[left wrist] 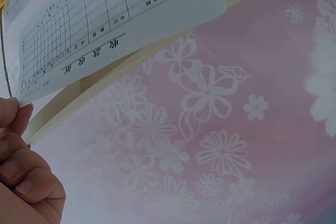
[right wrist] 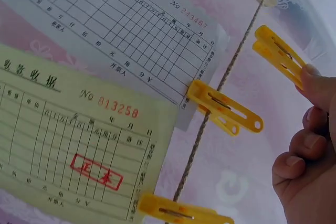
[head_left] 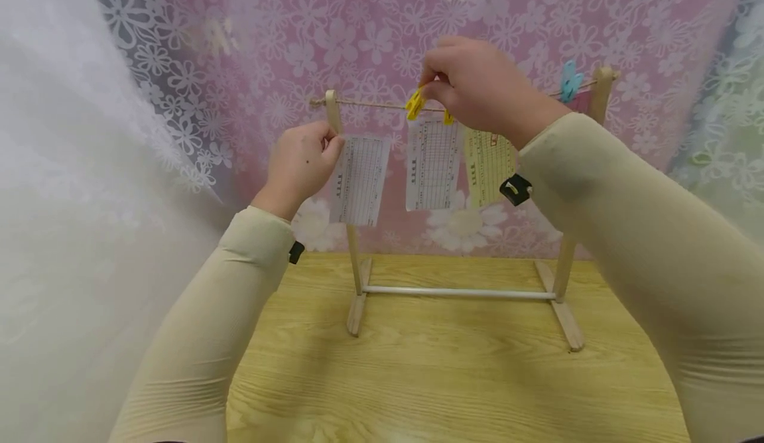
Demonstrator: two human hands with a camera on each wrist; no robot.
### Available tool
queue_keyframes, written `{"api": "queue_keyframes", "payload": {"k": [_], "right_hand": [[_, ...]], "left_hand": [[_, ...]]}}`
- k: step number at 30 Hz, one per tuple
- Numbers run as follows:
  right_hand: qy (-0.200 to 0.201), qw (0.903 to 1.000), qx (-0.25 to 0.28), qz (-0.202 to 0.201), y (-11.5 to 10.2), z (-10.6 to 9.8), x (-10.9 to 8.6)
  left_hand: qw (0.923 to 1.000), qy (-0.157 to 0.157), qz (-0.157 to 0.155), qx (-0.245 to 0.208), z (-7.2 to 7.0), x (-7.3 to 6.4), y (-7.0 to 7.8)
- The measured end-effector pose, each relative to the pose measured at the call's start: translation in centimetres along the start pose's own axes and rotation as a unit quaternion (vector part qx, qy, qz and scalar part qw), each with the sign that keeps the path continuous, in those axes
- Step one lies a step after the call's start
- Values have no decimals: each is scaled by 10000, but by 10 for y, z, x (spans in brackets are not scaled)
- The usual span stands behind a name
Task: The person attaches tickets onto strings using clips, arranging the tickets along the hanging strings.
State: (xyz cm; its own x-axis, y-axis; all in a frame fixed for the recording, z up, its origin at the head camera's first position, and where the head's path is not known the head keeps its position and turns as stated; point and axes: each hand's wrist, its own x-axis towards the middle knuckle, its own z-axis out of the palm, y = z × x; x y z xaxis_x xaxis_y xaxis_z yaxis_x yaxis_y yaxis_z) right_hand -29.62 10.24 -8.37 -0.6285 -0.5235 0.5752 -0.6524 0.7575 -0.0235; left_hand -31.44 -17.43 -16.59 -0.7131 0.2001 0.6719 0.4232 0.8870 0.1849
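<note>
My left hand pinches a white receipt slip by its upper corner, beside the left post of a wooden stand. In the left wrist view, thumb and finger hold that slip's edge. Up at the rope, my right hand pinches a yellow clothespin by its handles; the right wrist view shows it apart from the rope, with no paper in it. Another yellow clothespin fixes a second white receipt to the rope. Beside that hangs a yellow receipt under a further yellow clothespin.
A light blue clothespin sits on the rope near the right post, where a reddish slip shows partly behind my arm. A white crossbar joins the stand's feet on the wooden table. Floral curtain hangs behind.
</note>
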Motion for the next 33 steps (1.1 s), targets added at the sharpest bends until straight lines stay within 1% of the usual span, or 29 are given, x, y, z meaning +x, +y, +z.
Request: {"api": "queue_keyframes", "payload": {"k": [5,9,11,14,16,22,30,33], "right_hand": [[-129,9993,23,344,1,8,16],[-291,9977,2,618,-4,17,29],[-388,9969,57,684,-8,21,35],[-494,9964,57,685,-12,25,40],[-492,9968,68,628,-13,26,41],[-482,9972,-83,562,-13,26,39],[-921,9929,-463,589,-13,27,38],[-935,9922,-590,578,-14,28,38]], "left_hand": [[10000,-34,-82,8,1,7,7],[10000,-13,-96,-20,4,15,12],[9999,24,-92,-47,5,19,14],[9998,47,-149,-90,6,24,17],[9998,13,-188,-114,7,25,19],[9994,-27,-156,-294,9,25,21],[9984,-106,-140,-544,9,22,21],[9981,-50,-96,-599,11,21,19]]}}
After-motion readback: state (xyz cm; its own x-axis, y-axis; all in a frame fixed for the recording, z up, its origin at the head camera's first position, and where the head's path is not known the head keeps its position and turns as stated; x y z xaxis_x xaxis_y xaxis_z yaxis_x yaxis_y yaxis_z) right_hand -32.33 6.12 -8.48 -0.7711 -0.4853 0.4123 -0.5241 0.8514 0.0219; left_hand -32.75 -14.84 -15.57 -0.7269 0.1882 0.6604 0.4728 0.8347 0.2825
